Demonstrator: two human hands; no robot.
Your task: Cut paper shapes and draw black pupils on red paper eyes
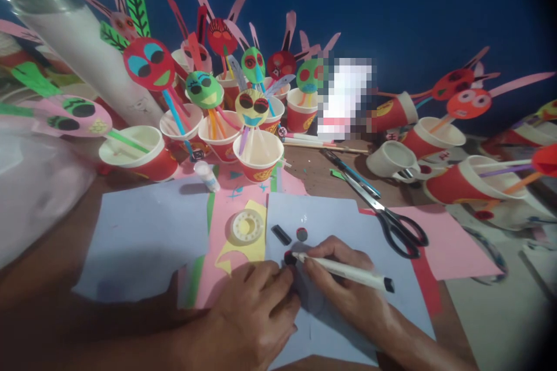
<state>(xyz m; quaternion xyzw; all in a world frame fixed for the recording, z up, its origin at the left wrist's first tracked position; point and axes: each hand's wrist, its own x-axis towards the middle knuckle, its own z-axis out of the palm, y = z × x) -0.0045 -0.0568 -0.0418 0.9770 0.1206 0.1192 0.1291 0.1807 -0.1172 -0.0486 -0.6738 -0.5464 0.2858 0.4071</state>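
My right hand (348, 290) grips a white marker (350, 271), its tip touching a small round paper piece (289, 257) that is mostly black with a red edge. My left hand (256, 313) lies curled on the light-blue paper sheet (322, 214), fingertips pressed at that piece's near edge. Just beyond them rest the black marker cap (281, 235) and a second small paper circle (301, 234), dark with some red at its top. Left of these, a white tape roll (235, 228) sits on yellow paper (255, 250).
Black-handled scissors (391, 223) and a pen (357, 174) lie at the right. Paper cups (259, 156) holding paper-faced straw figures (150, 64) stand along the back. A glue stick (206, 177), another blue sheet (143, 237) and pink paper (456, 243) are around.
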